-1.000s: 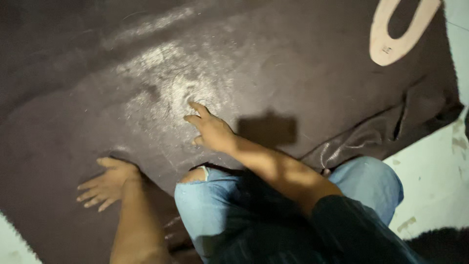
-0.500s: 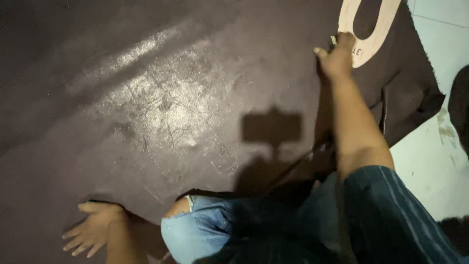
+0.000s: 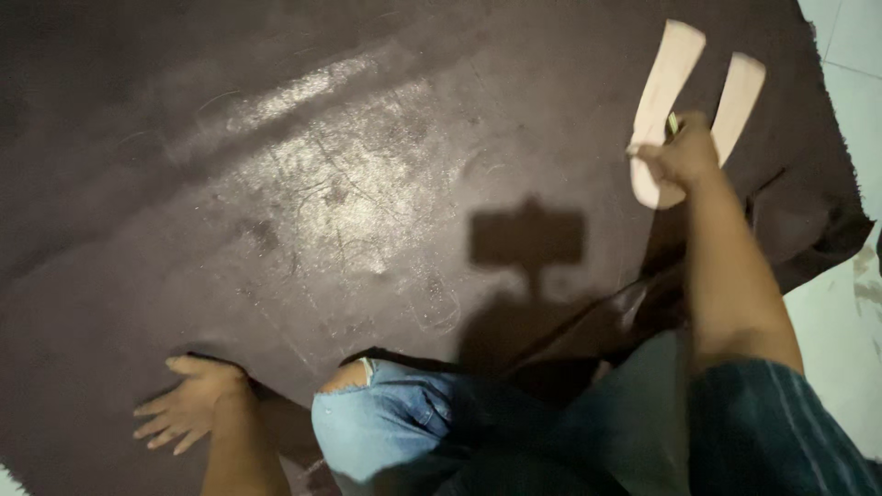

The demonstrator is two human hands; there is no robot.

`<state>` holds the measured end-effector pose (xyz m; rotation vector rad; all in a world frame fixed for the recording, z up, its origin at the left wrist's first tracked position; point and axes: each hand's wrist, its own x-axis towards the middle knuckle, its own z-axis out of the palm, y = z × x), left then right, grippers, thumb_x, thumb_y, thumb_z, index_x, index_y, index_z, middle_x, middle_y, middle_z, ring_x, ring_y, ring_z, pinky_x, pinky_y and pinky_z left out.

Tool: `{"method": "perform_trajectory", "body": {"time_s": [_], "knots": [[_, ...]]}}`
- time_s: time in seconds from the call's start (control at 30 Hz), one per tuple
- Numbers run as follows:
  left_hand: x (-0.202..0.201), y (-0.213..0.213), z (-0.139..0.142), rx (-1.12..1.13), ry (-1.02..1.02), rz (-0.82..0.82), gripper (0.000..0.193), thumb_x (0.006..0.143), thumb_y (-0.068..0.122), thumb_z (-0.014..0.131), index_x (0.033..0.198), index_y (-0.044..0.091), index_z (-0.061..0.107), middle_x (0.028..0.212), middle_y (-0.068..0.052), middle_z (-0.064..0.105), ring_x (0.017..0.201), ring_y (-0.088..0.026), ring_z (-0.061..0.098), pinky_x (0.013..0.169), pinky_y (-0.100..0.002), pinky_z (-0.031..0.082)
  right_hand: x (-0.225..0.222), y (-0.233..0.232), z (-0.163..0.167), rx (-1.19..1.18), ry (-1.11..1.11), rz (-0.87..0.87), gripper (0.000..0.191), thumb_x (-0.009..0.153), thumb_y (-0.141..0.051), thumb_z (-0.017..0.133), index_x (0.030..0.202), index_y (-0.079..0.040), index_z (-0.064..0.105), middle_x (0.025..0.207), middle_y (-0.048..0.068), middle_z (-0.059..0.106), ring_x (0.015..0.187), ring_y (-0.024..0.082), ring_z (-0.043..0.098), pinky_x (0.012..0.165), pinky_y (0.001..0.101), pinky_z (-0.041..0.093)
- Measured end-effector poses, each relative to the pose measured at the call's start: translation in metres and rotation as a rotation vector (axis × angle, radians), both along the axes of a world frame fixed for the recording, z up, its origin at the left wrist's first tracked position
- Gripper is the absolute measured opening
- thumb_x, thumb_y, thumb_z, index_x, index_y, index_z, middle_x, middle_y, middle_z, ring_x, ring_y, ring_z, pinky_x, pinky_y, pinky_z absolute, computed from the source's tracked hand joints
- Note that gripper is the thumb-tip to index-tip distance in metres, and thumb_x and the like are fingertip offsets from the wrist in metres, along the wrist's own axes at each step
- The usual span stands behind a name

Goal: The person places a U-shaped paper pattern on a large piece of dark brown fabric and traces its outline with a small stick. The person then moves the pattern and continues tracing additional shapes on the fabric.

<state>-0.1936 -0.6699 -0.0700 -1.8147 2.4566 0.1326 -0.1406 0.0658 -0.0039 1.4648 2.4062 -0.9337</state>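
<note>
The right hand (image 3: 678, 158) grips a pale U-shaped template (image 3: 684, 101) at its closed bend, its 2 arms pointing away. It looks light, stiff, flat, best held there. The left hand (image 3: 188, 413), fingers spread, presses the dark leather sheet (image 3: 349, 184).

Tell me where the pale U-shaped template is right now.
In the head view it is at upper right, gripped at its curved end by the right hand; the pale template lies over the dark leather sheet.
</note>
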Motion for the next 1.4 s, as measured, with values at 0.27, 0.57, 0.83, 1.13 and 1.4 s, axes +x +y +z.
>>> {"method": "perform_trajectory", "body": {"time_s": [0.27,0.57,0.83,1.13,1.4], "knots": [[0.002,-0.016,0.03,0.15,-0.041,-0.174,0.114,0.092,0.082,0.039,0.163,-0.002,0.009,0.166,-0.035,0.005,0.152,-0.056,0.005,0.116,-0.074,0.01,0.071,-0.161,-0.002,0.013,-0.014,0.496,0.057,0.075,-0.046,0.086,0.107,0.0,0.071,0.094,0.019,0.074,0.085,0.033,0.073,0.077,0.0439,0.056],[0.188,-0.146,0.075,0.341,0.075,-0.763,0.075,0.095,0.051,0.045,0.161,0.017,0.033,0.173,-0.011,0.017,0.16,-0.033,0.012,0.123,-0.07,0.005,0.127,-0.34,0.014,0.048,0.087,0.914,0.056,0.083,-0.049,0.079,0.114,-0.004,0.071,0.1,0.022,0.073,0.094,0.041,0.069,0.08,0.0484,0.053],[0.369,-0.236,0.102,0.231,0.034,0.082,0.075,0.103,0.056,0.035,0.162,0.013,0.019,0.169,-0.019,0.005,0.155,-0.039,-0.002,0.118,-0.068,0.001,0.155,-0.366,0.004,0.055,0.192,1.067,0.057,0.085,-0.043,0.08,0.121,-0.001,0.069,0.11,0.023,0.073,0.102,0.039,0.07,0.086,0.0452,0.055],[0.402,-0.278,0.078,0.082,0.218,0.443,0.072,0.104,0.059,0.036,0.163,0.018,0.027,0.172,-0.011,0.014,0.16,-0.035,0.005,0.124,-0.069,0.006,0.12,-0.43,0.12,0.3,0.256,0.977,0.052,0.096,-0.039,0.078,0.127,0.001,0.069,0.115,0.024,0.072,0.104,0.037,0.07,0.088,0.0452,0.054],[0.407,-0.289,0.05,0.085,0.171,0.451,0.074,0.098,0.054,0.044,0.16,0.015,0.029,0.169,-0.015,0.017,0.156,-0.038,0.009,0.118,-0.071,0.008,0.119,-0.549,0.229,0.435,0.345,1.115,0.041,0.107,-0.038,0.074,0.11,0.002,0.072,0.106,0.023,0.072,0.096,0.04,0.069,0.084,0.0483,0.053]]}}
